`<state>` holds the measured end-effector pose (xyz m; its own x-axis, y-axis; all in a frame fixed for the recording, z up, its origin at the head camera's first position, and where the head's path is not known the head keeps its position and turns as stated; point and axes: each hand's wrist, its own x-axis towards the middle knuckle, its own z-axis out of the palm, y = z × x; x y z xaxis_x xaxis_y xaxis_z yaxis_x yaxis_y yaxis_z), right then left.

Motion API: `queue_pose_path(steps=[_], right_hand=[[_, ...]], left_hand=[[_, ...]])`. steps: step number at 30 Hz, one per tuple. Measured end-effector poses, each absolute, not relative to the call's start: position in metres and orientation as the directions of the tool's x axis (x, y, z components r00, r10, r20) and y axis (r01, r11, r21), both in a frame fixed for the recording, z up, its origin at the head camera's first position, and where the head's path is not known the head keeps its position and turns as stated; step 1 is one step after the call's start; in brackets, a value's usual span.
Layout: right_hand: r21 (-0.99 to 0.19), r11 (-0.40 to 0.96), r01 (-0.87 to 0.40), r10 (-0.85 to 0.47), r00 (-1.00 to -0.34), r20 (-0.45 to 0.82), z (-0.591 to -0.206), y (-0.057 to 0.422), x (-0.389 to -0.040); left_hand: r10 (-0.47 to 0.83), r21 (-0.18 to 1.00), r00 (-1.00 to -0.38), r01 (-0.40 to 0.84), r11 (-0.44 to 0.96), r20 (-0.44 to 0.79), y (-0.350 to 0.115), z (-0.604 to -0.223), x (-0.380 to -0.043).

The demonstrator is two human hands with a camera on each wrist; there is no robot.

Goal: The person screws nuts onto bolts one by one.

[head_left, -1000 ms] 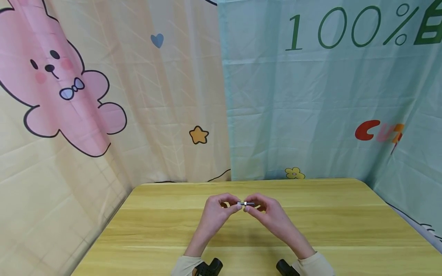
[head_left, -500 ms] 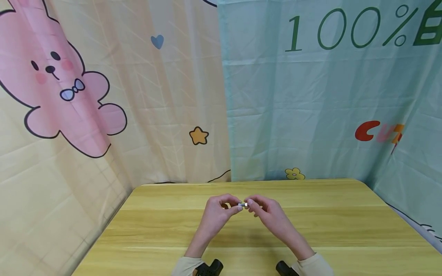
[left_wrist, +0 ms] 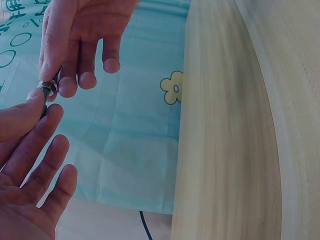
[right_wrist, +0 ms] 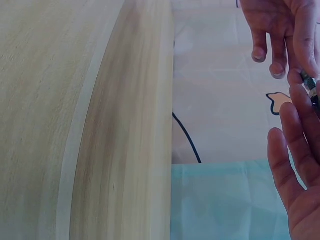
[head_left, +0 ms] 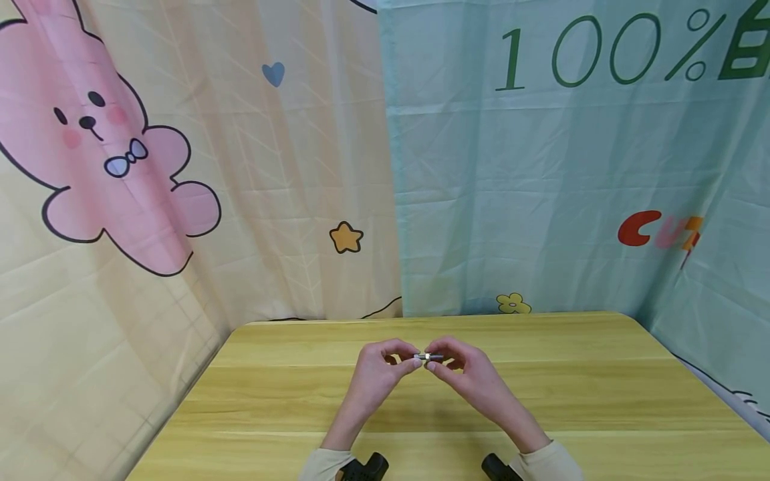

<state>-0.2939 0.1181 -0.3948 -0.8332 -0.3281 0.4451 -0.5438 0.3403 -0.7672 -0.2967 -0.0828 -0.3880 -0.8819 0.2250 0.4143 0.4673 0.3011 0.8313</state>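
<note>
Left hand (head_left: 380,365): half-curled, pinching bolt (head_left: 422,357) | right hand (head_left: 466,367): half-curled, pinching nut (head_left: 428,357)

Silvery bolt (head_left: 422,357), yellow wood-grained table (head_left: 271,387), cream curtain (head_left: 301,153) with pink bear (head_left: 135,207), teal curtain (head_left: 481,187) with green lettering (head_left: 513,59)

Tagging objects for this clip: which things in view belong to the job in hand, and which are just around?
Part of the job:
- bolt, pinched by the left hand
- nut on the bolt, at the fingertips of the right hand

Just around:
- table under the hands
- beige curtain
- blue curtain
- wrist cameras
</note>
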Motion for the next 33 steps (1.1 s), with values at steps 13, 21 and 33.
queue_pose_path(steps=[13,21,33], right_hand=[[-0.83,0.368,-0.418,-0.266,-0.903,0.337,-0.3941,0.1171,-0.2901],[-0.788,0.324,-0.523,-0.317,-0.845,0.43,-0.3945,0.1164,-0.2923],[-0.767,0.355,-0.534,-0.305,-0.842,0.445,-0.3943,0.1178,-0.2931]], left_hand=[[0.232,0.828,-0.879,0.473,0.303,0.417,-0.0812,-0.3876,-0.2955],[0.225,0.827,-0.879,0.473,0.304,0.421,-0.0827,-0.3888,-0.2962],[0.226,0.827,-0.882,0.468,0.311,0.414,-0.0824,-0.3884,-0.297]])
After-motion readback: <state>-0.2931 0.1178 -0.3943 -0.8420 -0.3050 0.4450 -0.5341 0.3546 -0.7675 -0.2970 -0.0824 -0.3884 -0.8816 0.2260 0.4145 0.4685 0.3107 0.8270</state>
